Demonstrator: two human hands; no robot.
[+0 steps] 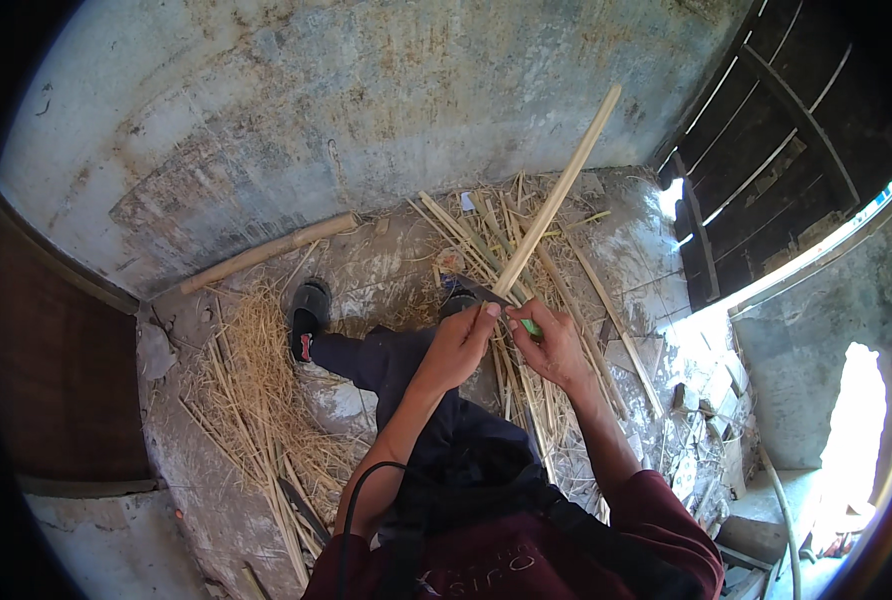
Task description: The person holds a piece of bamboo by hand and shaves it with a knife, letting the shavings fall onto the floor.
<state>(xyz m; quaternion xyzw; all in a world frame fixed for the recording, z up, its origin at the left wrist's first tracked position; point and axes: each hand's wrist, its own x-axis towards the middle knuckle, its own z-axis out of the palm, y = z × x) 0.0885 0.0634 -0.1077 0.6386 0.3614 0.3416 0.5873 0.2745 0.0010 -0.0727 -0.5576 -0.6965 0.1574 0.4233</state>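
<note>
A long pale bamboo strip (561, 190) slants up and to the right from my hands toward the wall. My left hand (458, 350) is closed around its near end, thumb pressed close to the blade. In my right hand (556, 352) is a knife (483, 291) with a dark blade and a green handle, of which only a little shows between the fingers. The blade lies across the strip near its lower end, pointing up and left. Whether it has cut into the strip is too small to tell. Both hands are close together above my lap.
Several bamboo strips (606, 315) lie on the floor beyond and right of my hands. A heap of shavings (266, 370) spreads at the left. A bamboo pole (271, 252) rests along the wall (366, 100). Rubble (716, 400) and a dark plank door (776, 130) are at the right.
</note>
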